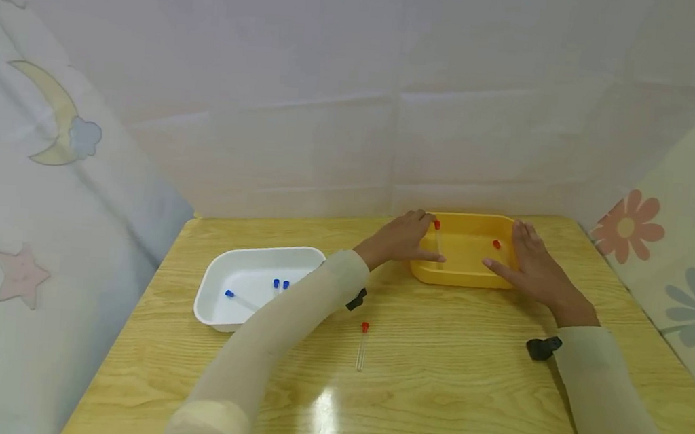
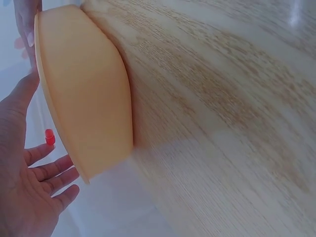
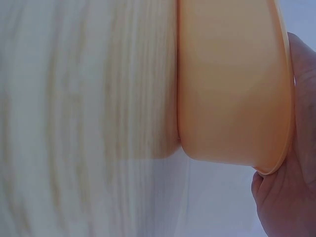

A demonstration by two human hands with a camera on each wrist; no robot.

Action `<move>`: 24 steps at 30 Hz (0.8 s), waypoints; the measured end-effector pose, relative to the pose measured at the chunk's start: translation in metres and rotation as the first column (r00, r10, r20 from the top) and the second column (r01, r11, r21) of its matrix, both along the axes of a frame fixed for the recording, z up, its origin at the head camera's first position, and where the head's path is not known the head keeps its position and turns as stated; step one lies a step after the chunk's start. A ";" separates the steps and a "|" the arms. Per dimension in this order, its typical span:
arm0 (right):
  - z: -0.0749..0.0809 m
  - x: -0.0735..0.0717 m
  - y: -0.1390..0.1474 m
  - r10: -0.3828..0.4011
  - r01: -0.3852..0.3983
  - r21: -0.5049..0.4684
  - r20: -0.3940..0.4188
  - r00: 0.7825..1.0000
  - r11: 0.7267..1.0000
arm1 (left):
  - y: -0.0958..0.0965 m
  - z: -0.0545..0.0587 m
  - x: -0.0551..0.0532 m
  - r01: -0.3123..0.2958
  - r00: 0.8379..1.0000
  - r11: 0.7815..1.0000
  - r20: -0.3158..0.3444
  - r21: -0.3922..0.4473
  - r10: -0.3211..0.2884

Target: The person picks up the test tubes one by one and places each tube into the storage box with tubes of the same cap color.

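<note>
My left hand (image 1: pixel 403 238) is at the left end of a yellow tray (image 1: pixel 465 279), fingers spread over its rim and thumb along the front edge. A red-capped test tube (image 1: pixel 438 238) leans between thumb and index finger; in the left wrist view its red cap (image 2: pixel 50 137) shows right at a fingertip. At the tray's right end my right hand (image 1: pixel 536 269) rests on the rim with straight fingers, the thumb reaching over the front corner. Another red cap (image 1: pixel 496 244) shows inside the tray. One more red-capped test tube (image 1: pixel 362 347) lies on the table in front.
A white tray (image 1: pixel 209 301) with several blue-capped tubes (image 1: pixel 245 302) stands to the left, partly hidden by my left sleeve (image 1: pixel 290 328). Both trays are on a wooden table (image 1: pixel 432 387). A pale cloth wall (image 1: pixel 305 132) rises behind the table's back edge.
</note>
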State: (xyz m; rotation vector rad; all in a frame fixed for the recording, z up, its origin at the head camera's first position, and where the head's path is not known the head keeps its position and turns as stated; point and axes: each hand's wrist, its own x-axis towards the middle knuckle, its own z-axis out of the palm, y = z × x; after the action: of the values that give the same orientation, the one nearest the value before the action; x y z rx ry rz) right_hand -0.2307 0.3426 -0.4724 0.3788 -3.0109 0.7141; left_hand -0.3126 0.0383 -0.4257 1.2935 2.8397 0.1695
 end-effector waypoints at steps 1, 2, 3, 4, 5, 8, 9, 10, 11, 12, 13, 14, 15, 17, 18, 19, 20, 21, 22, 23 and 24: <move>0.000 0.000 0.000 0.001 -0.001 -0.001 0.000 1.000 1.000 | 0.000 -0.001 0.000 0.002 1.000 1.000 -0.012 -0.003 -0.002; -0.001 0.000 -0.001 0.000 0.000 -0.001 -0.002 1.000 1.000 | 0.001 -0.002 0.000 0.002 1.000 1.000 -0.023 -0.008 -0.002; -0.001 0.000 -0.001 -0.002 0.002 0.000 -0.003 1.000 1.000 | 0.001 -0.003 0.000 0.001 0.999 1.000 -0.036 -0.016 -0.002; -0.002 0.000 -0.001 -0.002 0.002 0.001 -0.006 1.000 1.000 | 0.002 -0.005 0.000 0.000 0.999 1.000 -0.046 -0.019 -0.001; -0.002 0.000 -0.002 -0.003 0.003 0.000 -0.009 1.000 1.000 | 0.003 -0.006 0.000 0.001 0.999 1.000 -0.051 -0.018 -0.002; -0.002 0.001 -0.003 -0.003 0.003 -0.005 -0.015 1.000 1.000 | 0.004 -0.008 0.000 0.002 0.998 1.000 -0.059 -0.016 -0.002; -0.001 0.001 -0.003 -0.003 0.003 -0.009 -0.016 1.000 1.000 | 0.005 -0.008 0.000 0.002 0.998 1.000 -0.063 -0.018 -0.003; -0.001 0.001 -0.004 -0.002 0.002 -0.013 -0.017 1.000 1.000 | 0.006 -0.008 0.000 0.002 0.998 1.000 -0.066 -0.020 -0.004; -0.001 0.001 -0.004 -0.002 0.002 -0.016 -0.017 1.000 1.000 | 0.006 -0.008 0.000 0.002 0.998 1.000 -0.065 -0.021 -0.003; -0.001 0.001 -0.005 -0.001 0.001 -0.016 -0.017 1.000 1.000 | 0.007 -0.009 0.000 0.001 0.998 1.000 -0.066 -0.024 -0.003; -0.001 0.001 -0.005 -0.001 0.001 -0.015 -0.016 1.000 1.000 | 0.007 -0.009 0.001 0.000 0.998 1.000 -0.067 -0.031 -0.002; -0.002 0.002 -0.006 -0.003 0.003 -0.014 -0.015 1.000 1.000 | 0.007 -0.009 0.001 0.000 0.998 0.999 -0.068 -0.038 -0.002; -0.002 0.001 -0.006 -0.002 0.002 -0.013 -0.015 1.000 1.000 | 0.008 -0.009 0.001 -0.001 0.998 0.999 -0.069 -0.044 -0.002; -0.002 0.002 -0.007 -0.004 0.003 -0.009 -0.014 1.000 1.000 | 0.008 -0.009 0.002 -0.003 0.997 0.998 -0.071 -0.060 -0.002; -0.002 0.002 -0.008 -0.003 0.003 -0.008 -0.012 1.000 1.000 | 0.008 -0.010 0.002 -0.003 0.997 0.998 -0.075 -0.069 -0.002; -0.003 0.002 -0.008 -0.002 0.002 -0.007 -0.011 1.000 1.000 | 0.009 -0.010 0.002 -0.003 0.997 0.997 -0.078 -0.076 -0.003; -0.002 0.002 -0.008 -0.002 0.002 -0.008 -0.010 1.000 1.000 | 0.009 -0.010 0.003 -0.002 0.997 0.997 -0.082 -0.078 -0.005; -0.002 0.002 -0.008 -0.003 0.003 -0.007 -0.009 1.000 1.000 | 0.009 -0.010 0.003 -0.002 0.996 0.997 -0.084 -0.081 -0.005; -0.002 0.003 -0.009 -0.003 0.003 -0.008 -0.008 1.000 1.000 | 0.010 -0.010 0.003 0.000 0.996 0.997 -0.086 -0.082 -0.007; -0.002 0.003 -0.009 -0.004 0.004 -0.009 -0.005 1.000 1.000 | 0.011 -0.011 0.003 0.001 0.996 0.997 -0.088 -0.083 -0.009; -0.002 0.004 -0.009 -0.004 0.004 -0.008 -0.003 1.000 1.000 | 0.011 -0.011 0.004 0.002 0.996 0.996 -0.092 -0.084 -0.010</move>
State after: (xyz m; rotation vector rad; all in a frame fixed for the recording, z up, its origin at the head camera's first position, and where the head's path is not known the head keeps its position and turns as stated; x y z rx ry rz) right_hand -0.2272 0.3336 -0.4740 0.3738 -3.0040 0.7241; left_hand -0.3091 0.0494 -0.4367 1.3269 2.8830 -0.0100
